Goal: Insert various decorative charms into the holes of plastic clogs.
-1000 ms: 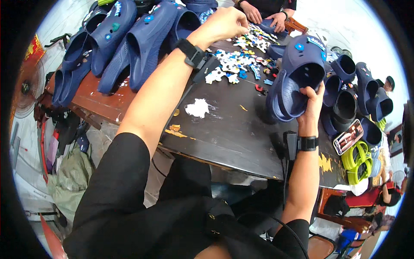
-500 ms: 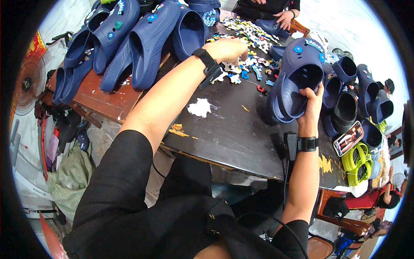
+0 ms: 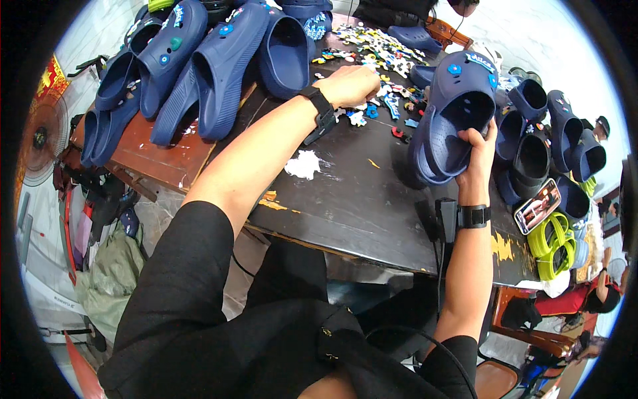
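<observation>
My right hand [image 3: 480,149] grips a navy foam clog [image 3: 452,113] by its heel rim and holds it upright above the dark table [image 3: 359,199]; two small charms sit on its toe. My left hand [image 3: 355,85] is curled, knuckles up, at the near edge of a scattered heap of small colourful shoe charms [image 3: 382,56]. Whether its fingers pinch a charm is hidden. Both wrists wear black bands.
Several navy clogs [image 3: 219,60] lie in a row at the left and far side, more at the right [image 3: 545,139]. A phone [image 3: 537,205] and lime-green clogs [image 3: 553,243] rest at the right edge. A white smear [image 3: 302,164] marks the tabletop. A fan [image 3: 41,136] stands left.
My left hand has drawn back toward me from the far part of the charm heap to its near edge. The right hand keeps the clog still. The other person's hands left view.
</observation>
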`<state>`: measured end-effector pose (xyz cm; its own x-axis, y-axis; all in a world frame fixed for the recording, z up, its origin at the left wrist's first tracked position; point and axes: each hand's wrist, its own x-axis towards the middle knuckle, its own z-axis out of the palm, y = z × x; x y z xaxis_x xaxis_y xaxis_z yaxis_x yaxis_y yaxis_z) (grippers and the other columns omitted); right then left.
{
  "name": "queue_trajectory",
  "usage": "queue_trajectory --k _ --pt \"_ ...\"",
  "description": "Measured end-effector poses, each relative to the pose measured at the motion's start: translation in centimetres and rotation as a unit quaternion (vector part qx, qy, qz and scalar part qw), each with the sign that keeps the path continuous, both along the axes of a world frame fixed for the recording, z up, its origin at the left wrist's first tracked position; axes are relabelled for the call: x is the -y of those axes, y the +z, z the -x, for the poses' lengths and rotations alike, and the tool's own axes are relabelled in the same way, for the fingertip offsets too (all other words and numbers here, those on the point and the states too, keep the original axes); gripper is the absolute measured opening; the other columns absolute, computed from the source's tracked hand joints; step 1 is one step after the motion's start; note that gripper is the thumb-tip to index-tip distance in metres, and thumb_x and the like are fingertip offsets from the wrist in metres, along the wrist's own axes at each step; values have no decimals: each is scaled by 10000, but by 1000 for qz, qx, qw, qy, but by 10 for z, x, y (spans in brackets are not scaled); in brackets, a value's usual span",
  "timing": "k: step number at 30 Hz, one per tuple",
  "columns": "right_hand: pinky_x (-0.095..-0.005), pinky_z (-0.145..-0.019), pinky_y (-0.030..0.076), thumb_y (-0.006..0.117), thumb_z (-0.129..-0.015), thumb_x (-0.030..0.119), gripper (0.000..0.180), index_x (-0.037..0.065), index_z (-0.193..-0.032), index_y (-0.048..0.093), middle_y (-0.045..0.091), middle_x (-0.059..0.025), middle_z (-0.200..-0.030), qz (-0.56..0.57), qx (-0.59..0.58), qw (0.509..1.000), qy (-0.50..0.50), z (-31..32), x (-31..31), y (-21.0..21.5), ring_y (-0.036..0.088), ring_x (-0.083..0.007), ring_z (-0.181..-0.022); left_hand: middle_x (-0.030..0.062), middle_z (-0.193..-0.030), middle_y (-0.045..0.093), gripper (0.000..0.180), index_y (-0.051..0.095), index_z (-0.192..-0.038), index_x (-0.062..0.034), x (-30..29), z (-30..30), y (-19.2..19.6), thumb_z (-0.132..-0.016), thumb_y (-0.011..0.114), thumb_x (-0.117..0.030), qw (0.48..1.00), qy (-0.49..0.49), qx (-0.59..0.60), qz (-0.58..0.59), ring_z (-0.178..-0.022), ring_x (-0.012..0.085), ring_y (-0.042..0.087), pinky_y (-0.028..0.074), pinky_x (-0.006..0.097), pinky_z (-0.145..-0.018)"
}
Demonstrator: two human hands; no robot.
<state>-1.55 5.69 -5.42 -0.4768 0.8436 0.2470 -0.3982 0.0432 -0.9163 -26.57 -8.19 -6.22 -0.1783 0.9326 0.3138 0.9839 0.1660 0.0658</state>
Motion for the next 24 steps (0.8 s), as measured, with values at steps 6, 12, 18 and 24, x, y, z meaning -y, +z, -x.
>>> queue_trajectory --k 6,12,18,24 --pt "-358 -709 538 564 -687 -51 878 153 -1501 304 590 -126 -1053 -10 -20 1000 4 -3 -6 2 620 -220 -809 149 -952 693 263 712 -968 -68 -7 -4 0 -711 764 -54 999 -8 41 7 -992 341 653 520 443 -810" --pt "-349 -803 534 556 -696 -59 659 84 -1331 459 592 -74 -1018 -40 -58 997 -33 -10 -23 7 603 -203 -869 158 -989 696 353 723 -1054 -83 -8 -8 -12 -709 800 -91 998 -59 -4 31 -977 338 662 524 444 -837" --pt "-355 -820 533 565 -703 -72 666 86 -1341 458 597 -79 -1038 -14 -66 997 -44 -13 -31 5 609 -210 -880 171 -1013 687 395 713 -1119 -105 -15 -28 -9 -736 796 -145 991 -130 19 -3 -986 341 655 516 438 -848" --pt "-343 -791 524 565 -692 -84 809 87 -1453 347 563 -99 -1124 -21 -43 999 -23 -11 -27 3 584 -202 -874 158 -961 680 354 712 -1123 -123 -17 -49 -12 -778 772 -179 983 -179 23 42 -967 342 648 511 435 -831"
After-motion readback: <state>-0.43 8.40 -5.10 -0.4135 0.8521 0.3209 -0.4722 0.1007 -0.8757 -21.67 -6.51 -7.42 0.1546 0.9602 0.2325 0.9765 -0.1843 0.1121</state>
